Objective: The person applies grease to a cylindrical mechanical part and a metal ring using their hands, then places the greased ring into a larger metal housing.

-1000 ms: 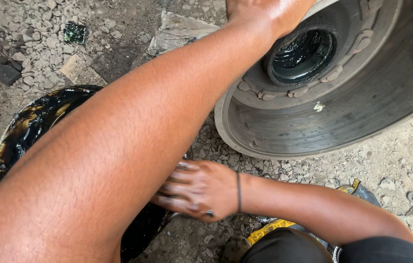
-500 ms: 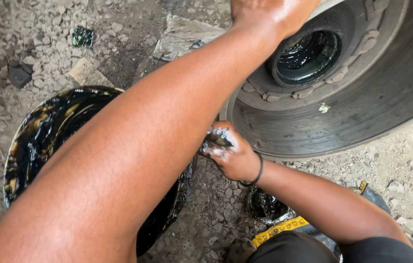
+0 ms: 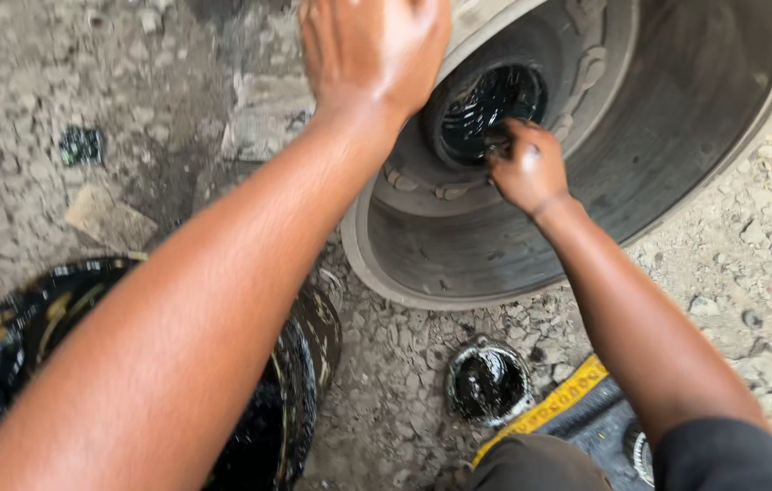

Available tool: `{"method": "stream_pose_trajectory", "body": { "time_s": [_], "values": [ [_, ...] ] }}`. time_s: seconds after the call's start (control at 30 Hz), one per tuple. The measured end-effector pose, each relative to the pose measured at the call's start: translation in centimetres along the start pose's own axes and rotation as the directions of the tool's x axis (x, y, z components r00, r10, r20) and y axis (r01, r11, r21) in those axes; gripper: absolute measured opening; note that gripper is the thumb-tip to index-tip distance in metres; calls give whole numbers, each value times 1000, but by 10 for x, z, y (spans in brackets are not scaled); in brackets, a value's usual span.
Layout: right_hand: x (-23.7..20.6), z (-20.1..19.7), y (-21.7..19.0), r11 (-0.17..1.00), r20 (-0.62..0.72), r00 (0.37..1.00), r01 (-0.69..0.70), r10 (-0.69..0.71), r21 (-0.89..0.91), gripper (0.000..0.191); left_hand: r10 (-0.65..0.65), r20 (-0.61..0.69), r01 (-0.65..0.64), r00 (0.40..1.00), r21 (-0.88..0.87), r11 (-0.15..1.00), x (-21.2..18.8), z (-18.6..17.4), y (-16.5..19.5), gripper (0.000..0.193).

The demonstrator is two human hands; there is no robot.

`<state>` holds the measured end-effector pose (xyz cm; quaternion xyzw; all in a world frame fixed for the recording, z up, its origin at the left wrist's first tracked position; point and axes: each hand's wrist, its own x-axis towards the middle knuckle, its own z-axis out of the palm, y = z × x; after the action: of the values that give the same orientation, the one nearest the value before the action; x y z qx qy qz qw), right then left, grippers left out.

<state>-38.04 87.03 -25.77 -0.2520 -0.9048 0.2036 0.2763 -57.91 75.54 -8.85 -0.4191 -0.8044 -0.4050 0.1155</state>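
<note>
At the far left a round black bucket (image 3: 13,336) of dark grease sits on the gravel ground (image 3: 131,118), half hidden under the left forearm that crosses the view. The left hand (image 3: 372,55) lies flat, fingers spread and gripping nothing, on the upper rim of the large metal wheel drum (image 3: 495,245), which rests on its side on the gravel. Below the drum a small round cap (image 3: 488,382) smeared with black grease lies on the stones, beside a black mat with a yellow edge (image 3: 554,405). In the drum's middle is the greasy black hub opening (image 3: 486,100). The right hand (image 3: 524,164) is bunched at its lower edge, fingertips pressed into the grease; whether it holds anything, I cannot tell.
</note>
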Motion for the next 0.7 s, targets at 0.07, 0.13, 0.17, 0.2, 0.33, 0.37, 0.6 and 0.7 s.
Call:
{"method": "stream_pose_trajectory", "body": {
  "time_s": [0.07, 0.13, 0.17, 0.2, 0.33, 0.37, 0.6, 0.7],
  "values": [
    [18, 28, 29, 988, 141, 990, 14, 7, -151, 26, -17, 55, 17, 998, -10, 1000, -1, -4, 0, 36],
    [32, 52, 47, 936, 224, 970, 164, -96, -310, 23, 66, -16, -66, 998, 1, 998, -2, -8, 1, 32],
    [38, 59, 54, 891, 197, 963, 249, -186, -379, 29, 106, -51, -105, 993, 7, 994, -3, -8, 1, 30],
    [44, 69, 55, 833, 179, 944, 329, -277, -445, 36, 125, -74, -126, 989, -7, 992, -5, -9, 2, 27],
    [71, 86, 49, 778, 424, 904, 306, -58, -548, 33, 164, -112, -169, 980, -34, 985, -7, -11, 1, 22],
    [74, 89, 47, 768, 453, 891, 312, -32, -559, 33, 165, -105, -170, 981, -36, 985, -7, -11, 1, 21],
    [78, 95, 56, 707, 434, 901, 296, 18, -643, 34, 162, -94, -166, 982, -44, 985, -9, -10, 0, 20],
    [82, 98, 65, 694, 437, 900, 318, -6, -646, 37, 178, -75, -183, 981, -58, 981, -10, -11, -2, 18]
  ]
}}
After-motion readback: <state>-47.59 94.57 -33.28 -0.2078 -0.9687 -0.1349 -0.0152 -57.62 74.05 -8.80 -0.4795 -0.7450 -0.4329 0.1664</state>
